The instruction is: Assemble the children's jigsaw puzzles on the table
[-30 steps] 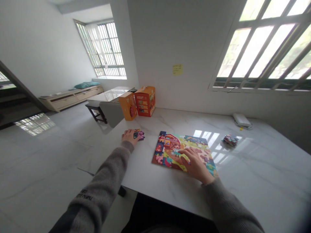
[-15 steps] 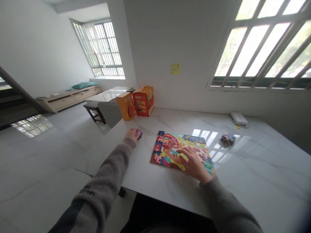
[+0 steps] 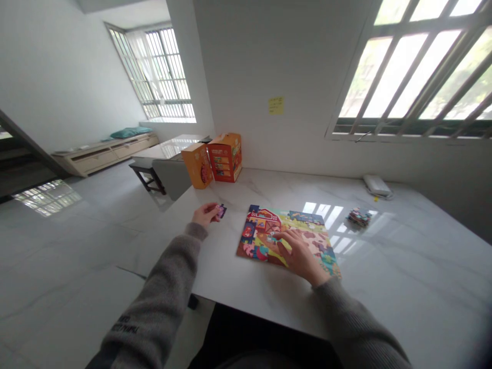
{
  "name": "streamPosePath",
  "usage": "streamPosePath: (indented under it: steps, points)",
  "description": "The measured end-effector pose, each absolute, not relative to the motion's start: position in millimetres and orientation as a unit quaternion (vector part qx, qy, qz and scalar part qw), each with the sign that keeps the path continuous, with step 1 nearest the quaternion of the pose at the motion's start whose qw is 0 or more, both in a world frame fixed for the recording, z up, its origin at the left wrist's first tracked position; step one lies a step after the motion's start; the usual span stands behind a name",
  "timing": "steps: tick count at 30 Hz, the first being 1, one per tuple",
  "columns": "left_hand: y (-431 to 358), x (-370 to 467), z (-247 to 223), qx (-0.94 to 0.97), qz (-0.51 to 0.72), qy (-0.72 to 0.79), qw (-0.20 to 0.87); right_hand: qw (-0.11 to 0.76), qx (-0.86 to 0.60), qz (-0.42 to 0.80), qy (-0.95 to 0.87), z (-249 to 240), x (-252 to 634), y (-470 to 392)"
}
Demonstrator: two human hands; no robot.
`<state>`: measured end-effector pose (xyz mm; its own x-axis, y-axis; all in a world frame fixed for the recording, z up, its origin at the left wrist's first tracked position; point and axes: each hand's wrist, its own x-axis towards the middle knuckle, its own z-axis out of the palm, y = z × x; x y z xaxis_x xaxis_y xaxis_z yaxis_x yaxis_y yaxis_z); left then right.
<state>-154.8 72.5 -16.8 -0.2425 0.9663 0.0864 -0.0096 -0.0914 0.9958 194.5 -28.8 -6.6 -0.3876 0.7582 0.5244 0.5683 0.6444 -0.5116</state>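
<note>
A colourful jigsaw puzzle (image 3: 265,238) with a red barn picture lies flat on the white marble-look table. My right hand (image 3: 300,256) rests on its lower middle, fingers apart and holding nothing visible. Left of the puzzle, my left hand (image 3: 206,213) pinches a purple puzzle piece (image 3: 222,210) between thumb and fingers, near the table's left edge. A small stack of puzzle pieces (image 3: 359,217) sits to the right of the puzzle.
Two orange boxes, one narrower (image 3: 198,166) and one wider (image 3: 226,158), stand at the table's back left. A white device with a cable (image 3: 377,185) lies at the back right. Beyond the left edge are a second table (image 3: 169,148) and a stool (image 3: 148,179).
My left hand has drawn back slightly to the left, and the purple piece now shows beyond its fingertips. My right hand has shifted slightly left over the puzzle. The camera view has moved a little.
</note>
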Motion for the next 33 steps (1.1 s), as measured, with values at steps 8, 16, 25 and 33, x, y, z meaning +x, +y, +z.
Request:
streamPosePath:
  steps: [8, 16, 25, 33]
  points:
    - [23.8, -39.8, -17.5, 0.438, 0.584, 0.365, 0.578, 0.464, -0.387, 0.279, -0.746, -3.7, 167.7, -31.3]
    - [1.5, -4.4, -10.1, 0.530, 0.521, 0.345, 0.572, 0.484, -0.389, 0.390, -0.680, -9.9, 172.5, -31.4]
    - [3.1, -6.6, -14.3, 0.518, 0.508, 0.381, 0.573, 0.428, -0.425, 0.250, -0.757, -13.6, 184.3, -33.5]
    - [1.1, -5.5, -14.6, 0.536, 0.484, 0.380, 0.578, 0.399, -0.421, 0.112, -0.807, -21.2, 198.4, -26.7]
